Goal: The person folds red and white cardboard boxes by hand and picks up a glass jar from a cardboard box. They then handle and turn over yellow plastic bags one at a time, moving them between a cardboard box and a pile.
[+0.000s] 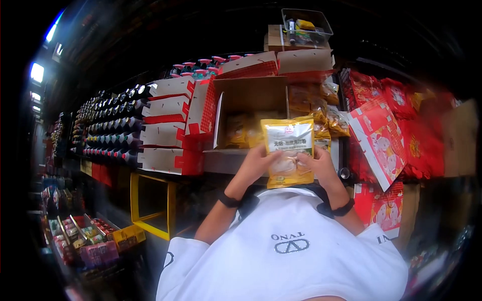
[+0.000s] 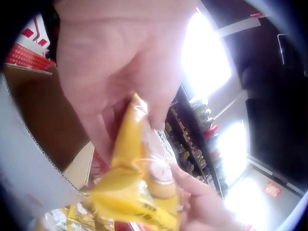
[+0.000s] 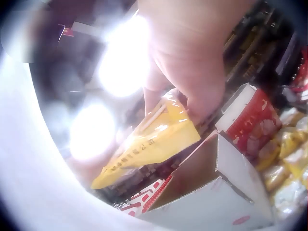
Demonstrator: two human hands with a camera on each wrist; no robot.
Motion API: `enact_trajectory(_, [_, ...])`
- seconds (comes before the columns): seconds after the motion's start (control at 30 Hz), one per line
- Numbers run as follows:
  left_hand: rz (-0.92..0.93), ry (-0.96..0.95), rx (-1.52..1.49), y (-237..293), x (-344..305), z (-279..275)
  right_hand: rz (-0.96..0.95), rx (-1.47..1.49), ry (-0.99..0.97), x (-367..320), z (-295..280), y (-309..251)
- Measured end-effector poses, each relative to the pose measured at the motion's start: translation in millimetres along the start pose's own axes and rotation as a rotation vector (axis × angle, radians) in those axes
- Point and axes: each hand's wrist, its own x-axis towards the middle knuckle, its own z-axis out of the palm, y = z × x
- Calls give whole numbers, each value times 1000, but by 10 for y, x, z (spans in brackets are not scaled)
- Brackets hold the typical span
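Both hands hold a yellow-and-white plastic packet [image 1: 288,150] in front of the chest, its printed face toward the head camera. The left hand [image 1: 260,161] pinches its left edge, thumb across the front. On the opposite edge, the right hand [image 1: 320,164] grips it the same way. Seen side-on in the left wrist view, the packet [image 2: 130,178] is puffed and shiny. Just beyond it stands an open carton [image 1: 253,88] with several similar yellow packets [image 1: 237,131] inside.
More yellow packets [image 1: 321,113] lie right of the carton. Red-and-white boxes [image 1: 163,110] and rows of dark bottles [image 1: 113,123] line the left. Red packages [image 1: 379,135] fill the right. A clear bin [image 1: 307,27] sits at the back; a yellow frame [image 1: 153,228] stands low at left.
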Motion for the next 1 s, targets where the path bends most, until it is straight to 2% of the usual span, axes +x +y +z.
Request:
enact_trajectory(0.07, [-69,-126,57,61,-88,10,11,0,3,-11,-32,-7])
enact_trajectory(0.13, [-104,-109,25,-17,-99,-11,-12,-46,27,37,-76,97])
enact_trajectory(0.3, [-120,-23,-44,-192,-116,-90,98,-62,-21,77,43,146])
enact_trajectory(0.5, [-298,21,-82,-200,-173,-355,186,-1,-41,239,234,223])
enact_trajectory(0.6, [-419,3,31,-335,-140,-568,160,-5,-41,368,347,207])
enact_trajectory(0.7, [-344,-11,-172,-464,-211,-706,161,-42,-17,587,539,141])
enact_trajectory(0.8, [-234,61,-143,-716,-244,-950,193,-68,7,937,678,230])
enact_trajectory(0.9, [-123,201,96,-807,-355,-1251,168,-108,-4,1277,922,246])
enact_trajectory(1.0, [2,353,264,-603,-551,-1510,151,-101,-57,1685,1126,289])
